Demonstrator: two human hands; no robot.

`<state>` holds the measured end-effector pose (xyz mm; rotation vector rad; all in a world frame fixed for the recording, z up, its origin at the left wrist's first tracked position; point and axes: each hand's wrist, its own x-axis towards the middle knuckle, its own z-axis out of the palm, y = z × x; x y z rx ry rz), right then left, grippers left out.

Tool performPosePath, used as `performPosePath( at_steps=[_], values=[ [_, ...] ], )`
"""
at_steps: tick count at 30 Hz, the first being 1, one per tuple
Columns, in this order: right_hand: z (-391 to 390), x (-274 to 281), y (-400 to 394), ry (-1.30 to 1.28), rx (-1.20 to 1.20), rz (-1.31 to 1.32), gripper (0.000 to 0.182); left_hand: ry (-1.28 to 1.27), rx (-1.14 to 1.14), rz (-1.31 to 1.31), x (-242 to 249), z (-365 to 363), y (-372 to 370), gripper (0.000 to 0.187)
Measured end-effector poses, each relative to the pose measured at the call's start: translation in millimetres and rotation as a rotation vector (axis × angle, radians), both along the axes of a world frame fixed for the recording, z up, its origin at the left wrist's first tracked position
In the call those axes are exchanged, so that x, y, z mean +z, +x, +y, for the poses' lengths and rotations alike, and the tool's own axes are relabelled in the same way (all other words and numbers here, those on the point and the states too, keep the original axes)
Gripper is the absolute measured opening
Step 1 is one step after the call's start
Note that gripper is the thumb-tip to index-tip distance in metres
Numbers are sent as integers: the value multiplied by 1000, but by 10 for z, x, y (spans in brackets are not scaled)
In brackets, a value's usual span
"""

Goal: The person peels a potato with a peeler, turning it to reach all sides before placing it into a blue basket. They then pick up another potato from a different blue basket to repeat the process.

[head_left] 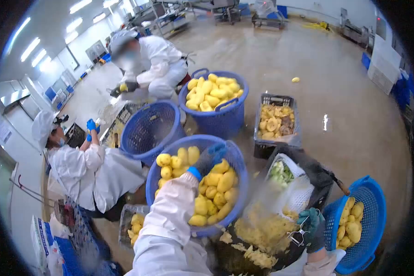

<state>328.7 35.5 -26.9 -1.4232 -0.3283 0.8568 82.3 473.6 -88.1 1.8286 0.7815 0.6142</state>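
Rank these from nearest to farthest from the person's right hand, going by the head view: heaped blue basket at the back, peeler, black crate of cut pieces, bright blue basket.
Measured from the right hand:
1. Peeler, held in it.
2. Bright blue basket, just to its right.
3. Black crate, ahead and leftward.
4. Heaped blue basket, farther back and left.

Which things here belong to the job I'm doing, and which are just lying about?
Part of the job:
left hand, in the basket of potatoes
right hand, holding the peeler
peelings

Seemingly just lying about:
loose potato on the floor
yellow thing, far off, unclear
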Motion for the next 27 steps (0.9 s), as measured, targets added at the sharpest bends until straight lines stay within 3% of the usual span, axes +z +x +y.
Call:
performPosePath(
  at_steps=[1, 2, 3, 4, 5, 8, 10, 11, 13, 15, 17, 20, 23, 25, 27],
  values=[
    [1, -2, 0, 39, -10, -4, 26, -72, 11, 69, 261, -406, -217, 35],
    [7, -4, -38, 65, -13, 3, 26, -26, 59, 118, 121, -467, -531, 34],
    [-27, -15, -111, 78, -13, 22, 26, 476, 48, 170, -14, -435, -917, 32],
    [-38, 27, -120, -6, 94, -167, 28, 1, 298, 28, 58, -528, -1185, 32],
    [-14, 125, -172, -46, 105, -102, 28, -129, 361, -123, 208, -592, -1511, 31],
    [25, 245, -220, -91, 153, 63, 25, 322, 490, 206, 467, -708, -2241, 34],
    [85, 230, -310, -82, 108, 26, 25, 490, 448, 719, 605, -858, -2413, 38],
    [116, 228, -348, -74, 81, 3, 25, 402, 441, 878, 841, -1021, -2278, 41],
    [131, 218, -366, -83, 94, 10, 26, 428, 378, 1071, 853, -1180, -2218, 46],
    [113, 181, -355, -87, 123, -14, 28, 675, 270, 1134, 426, -1168, -2309, 51],
    [71, 128, -315, -82, 172, -78, 30, 574, 492, 1152, -57, -1062, -2253, 60],
    [1, 63, -283, -83, 205, -393, 30, 512, 533, 1226, 37, -1152, -2064, 67],
    [-11, 278, -409, 17, 64, -115, 31, 559, 280, 1383, 398, -1361, -1997, 70],
    [-112, 272, -360, 23, 82, -111, 29, 413, 266, 1238, 491, -1395, -1964, 65],
    [-180, 220, -307, 43, 80, 20, 25, 59, 439, 827, 392, -1432, -2022, 55]
  ],
)
